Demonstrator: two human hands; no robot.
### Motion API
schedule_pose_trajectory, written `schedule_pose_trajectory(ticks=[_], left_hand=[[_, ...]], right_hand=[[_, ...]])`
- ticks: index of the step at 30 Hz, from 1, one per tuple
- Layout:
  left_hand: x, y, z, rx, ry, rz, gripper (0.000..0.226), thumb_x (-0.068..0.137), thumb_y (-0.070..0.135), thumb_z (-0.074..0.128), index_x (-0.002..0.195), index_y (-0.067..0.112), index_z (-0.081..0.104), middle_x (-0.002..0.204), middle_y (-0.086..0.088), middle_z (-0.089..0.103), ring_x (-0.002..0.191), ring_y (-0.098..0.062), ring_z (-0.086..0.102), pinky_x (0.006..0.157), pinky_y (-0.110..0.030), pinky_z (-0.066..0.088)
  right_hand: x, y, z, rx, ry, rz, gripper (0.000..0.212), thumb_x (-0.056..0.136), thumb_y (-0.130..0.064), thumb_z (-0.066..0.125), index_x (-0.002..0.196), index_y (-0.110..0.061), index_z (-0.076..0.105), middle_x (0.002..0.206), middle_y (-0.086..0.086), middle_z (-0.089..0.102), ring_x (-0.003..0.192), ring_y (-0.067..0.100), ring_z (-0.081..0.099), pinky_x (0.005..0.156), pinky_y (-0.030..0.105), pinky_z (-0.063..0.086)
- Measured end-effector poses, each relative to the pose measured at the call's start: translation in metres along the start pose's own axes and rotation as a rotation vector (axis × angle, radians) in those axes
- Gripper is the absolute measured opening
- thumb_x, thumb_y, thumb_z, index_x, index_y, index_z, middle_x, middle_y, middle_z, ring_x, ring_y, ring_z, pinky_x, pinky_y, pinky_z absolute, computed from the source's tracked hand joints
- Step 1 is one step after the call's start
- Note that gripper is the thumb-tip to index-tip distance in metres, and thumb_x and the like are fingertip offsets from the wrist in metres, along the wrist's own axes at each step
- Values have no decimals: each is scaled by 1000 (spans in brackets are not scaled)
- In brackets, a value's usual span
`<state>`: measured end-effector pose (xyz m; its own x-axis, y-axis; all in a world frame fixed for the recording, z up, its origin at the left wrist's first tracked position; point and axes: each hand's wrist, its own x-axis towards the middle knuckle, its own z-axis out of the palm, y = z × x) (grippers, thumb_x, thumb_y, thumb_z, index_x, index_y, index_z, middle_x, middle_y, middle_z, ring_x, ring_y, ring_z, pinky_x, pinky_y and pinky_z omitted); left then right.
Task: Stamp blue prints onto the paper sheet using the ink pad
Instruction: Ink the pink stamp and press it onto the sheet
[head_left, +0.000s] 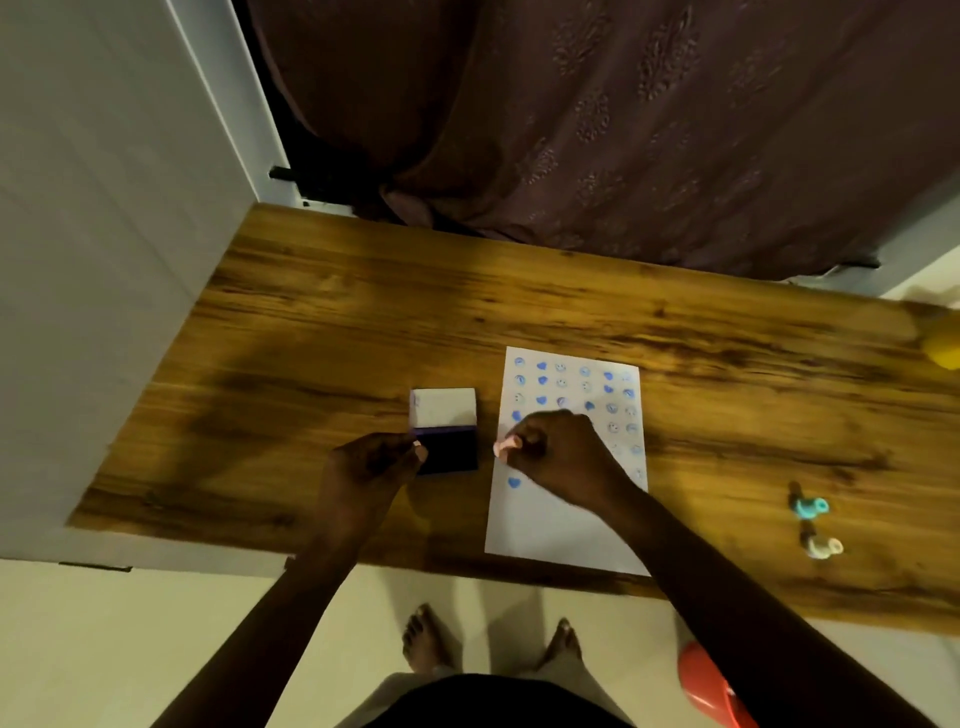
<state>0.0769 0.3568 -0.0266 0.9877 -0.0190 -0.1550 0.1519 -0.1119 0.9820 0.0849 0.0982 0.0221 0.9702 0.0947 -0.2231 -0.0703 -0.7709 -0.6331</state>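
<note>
One white paper sheet (561, 525) lies on the brown wood-grain desk (322, 322), its upper part covered in rows of blue prints — hearts and round faces — with one lone blue heart print (514, 482) lower down. Just left of it sits one open dark blue ink pad (451, 450), white lid flipped back. The right hand (558, 452) pinches one small pink stamp (505, 447) over the sheet's left edge; the left hand (371, 462) has its fingers closed against the pad's left side. Two more small stamps lie well to the right — one teal stamp (810, 506), one white stamp (825, 546).

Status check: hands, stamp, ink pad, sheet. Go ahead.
Left hand steadying open ink pad. Right hand gripping pink stamp over paper sheet, left edge. Upper sheet printed blue. Nothing in the way.
</note>
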Motion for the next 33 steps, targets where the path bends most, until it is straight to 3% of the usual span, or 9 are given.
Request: schedule_pose_trajectory(ticks=[3, 5, 7, 10, 13, 18, 21, 25, 33], left_hand=[[-2, -1, 9, 22, -18, 6, 35, 84, 12, 80, 117, 17, 72, 117, -1, 76, 101, 1, 74, 81, -14, 60], [-3, -1, 14, 18, -22, 4, 34, 82, 16, 81, 111, 33, 72, 117, 2, 75, 103, -3, 74, 86, -24, 62], [-3, 0, 18, 11, -47, -4, 38, 81, 20, 81, 101, 51, 73, 115, 11, 75, 109, -8, 72, 90, -31, 60], [-4, 6, 22, 39, -61, 5, 42, 78, 29, 81, 95, 66, 69, 107, 28, 73, 105, 0, 72, 86, -20, 59], [-3, 10, 24, 3, -44, -7, 39, 74, 33, 82, 97, 62, 70, 104, 36, 73, 104, 9, 70, 79, -9, 57], [-1, 11, 25, 1, -65, -23, 42, 80, 23, 82, 101, 57, 71, 109, 32, 74, 108, 5, 70, 85, -15, 59], [0, 10, 24, -15, -54, -20, 41, 76, 29, 81, 111, 45, 68, 117, 21, 72, 109, 4, 70, 86, -17, 60], [1, 12, 26, -44, -51, -30, 42, 75, 28, 81, 109, 50, 68, 113, 27, 73, 110, 4, 69, 83, -14, 58], [7, 14, 38, -35, -70, -34, 41, 81, 19, 81, 110, 44, 68, 121, 14, 72, 119, -10, 68, 99, -37, 57]], right_hand=[[-31, 17, 15, -59, 24, 1, 17, 91, -37, 72, 97, -22, 77, 91, -9, 77, 82, 2, 69, 76, 15, 51], [-46, 24, 27, -115, 22, -14, 19, 94, -40, 65, 93, -22, 73, 89, -8, 74, 78, 2, 64, 75, 18, 50], [-54, 28, 36, -189, 23, -37, 24, 97, -42, 59, 102, -21, 70, 98, -4, 73, 88, 6, 64, 81, 20, 47], [-57, 31, 43, -247, 70, -86, 29, 100, -42, 56, 113, -19, 69, 109, -2, 72, 103, 13, 64, 92, 23, 48], [-53, 30, 42, -276, 91, -114, 29, 100, -41, 56, 115, -19, 68, 110, -1, 71, 106, 14, 63, 94, 23, 47], [-54, 30, 45, -292, 80, -122, 32, 99, -42, 57, 114, -16, 70, 109, 0, 72, 105, 15, 65, 92, 13, 36], [-56, 31, 49, -292, 63, -119, 37, 100, -43, 54, 117, -13, 70, 113, 3, 73, 109, 17, 65, 96, 14, 36], [-54, 31, 50, -270, 24, -90, 39, 102, -42, 51, 122, -13, 67, 118, 4, 71, 113, 18, 63, 102, 23, 44], [-50, 26, 54, -223, 32, 2, 37, 99, -43, 55, 124, -17, 66, 122, 1, 70, 115, 16, 64, 105, 24, 48]])
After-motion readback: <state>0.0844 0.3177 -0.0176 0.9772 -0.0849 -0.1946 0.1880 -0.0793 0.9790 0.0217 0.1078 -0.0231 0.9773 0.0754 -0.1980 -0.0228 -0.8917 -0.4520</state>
